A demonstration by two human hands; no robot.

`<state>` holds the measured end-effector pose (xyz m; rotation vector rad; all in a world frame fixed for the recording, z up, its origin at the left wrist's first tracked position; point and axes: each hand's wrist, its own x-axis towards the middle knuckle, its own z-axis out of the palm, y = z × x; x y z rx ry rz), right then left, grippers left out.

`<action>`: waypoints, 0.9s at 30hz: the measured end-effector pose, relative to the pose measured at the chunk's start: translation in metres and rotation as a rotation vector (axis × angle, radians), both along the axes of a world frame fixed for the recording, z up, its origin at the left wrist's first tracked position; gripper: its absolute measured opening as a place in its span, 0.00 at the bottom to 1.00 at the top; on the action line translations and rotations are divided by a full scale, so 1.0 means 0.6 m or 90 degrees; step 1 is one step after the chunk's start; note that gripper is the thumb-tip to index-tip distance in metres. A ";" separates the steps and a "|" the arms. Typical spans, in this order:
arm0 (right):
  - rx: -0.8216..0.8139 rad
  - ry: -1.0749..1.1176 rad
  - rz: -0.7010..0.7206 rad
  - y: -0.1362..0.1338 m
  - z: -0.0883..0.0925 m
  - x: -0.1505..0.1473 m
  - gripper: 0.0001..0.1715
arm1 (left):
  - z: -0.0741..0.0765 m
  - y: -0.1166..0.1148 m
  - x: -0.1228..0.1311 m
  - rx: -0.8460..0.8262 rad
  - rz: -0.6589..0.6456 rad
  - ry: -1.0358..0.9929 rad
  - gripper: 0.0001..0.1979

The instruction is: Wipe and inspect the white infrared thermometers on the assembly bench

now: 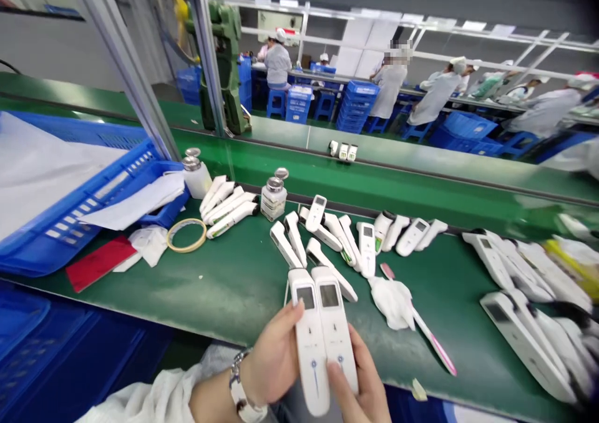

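Side by side near the front edge of the bench are two white infrared thermometers with small grey screens. My left hand (274, 354) is closed round the left thermometer (311, 354), its thumb beside the screen. The right thermometer (333, 323) is gripped by my right hand (362, 379), whose thumb lies across the lower front near the blue mark. Just beyond them lie several more white thermometers (367, 248) in a loose row. A crumpled white cloth (392, 303) and a pink-and-white toothbrush (437, 345) rest to the right of my hands.
White bottles with metal caps (274, 197) stand at the back. A tape roll (186, 234), a red pad (100, 262) and a blue basket (93, 204) are on the left. More thermometers (528, 342) crowd the right. People sit at another line beyond the conveyor (281, 139).
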<state>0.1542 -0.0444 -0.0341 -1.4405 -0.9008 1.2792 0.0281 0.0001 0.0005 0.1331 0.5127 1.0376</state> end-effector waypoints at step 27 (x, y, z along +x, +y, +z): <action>0.055 0.116 0.245 -0.052 0.045 0.006 0.35 | 0.033 -0.009 -0.025 -0.061 -0.122 -0.076 0.26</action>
